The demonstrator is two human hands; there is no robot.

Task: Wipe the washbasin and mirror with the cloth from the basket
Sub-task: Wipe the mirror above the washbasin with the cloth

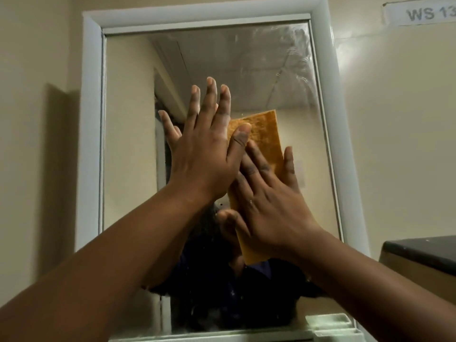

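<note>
- Dim, warm indoor light is falling across the beige wall (399, 124).
- A bright glare patch is showing on the wall beside the upper right corner of the mirror (246, 70), whose glass is looking hazy and streaked there.
- The frame (91, 119) is casting a dark shadow leftward.
- Wide-angle distortion is bending the frame's edges; both forearms are appearing soft near the bottom edge.

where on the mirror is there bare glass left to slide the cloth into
Free glass lies along the left side of the mirror beside the white frame, and across the smeared upper right corner. The middle is crowded: the left hand and right hand both press flat there over the orange cloth.
</note>
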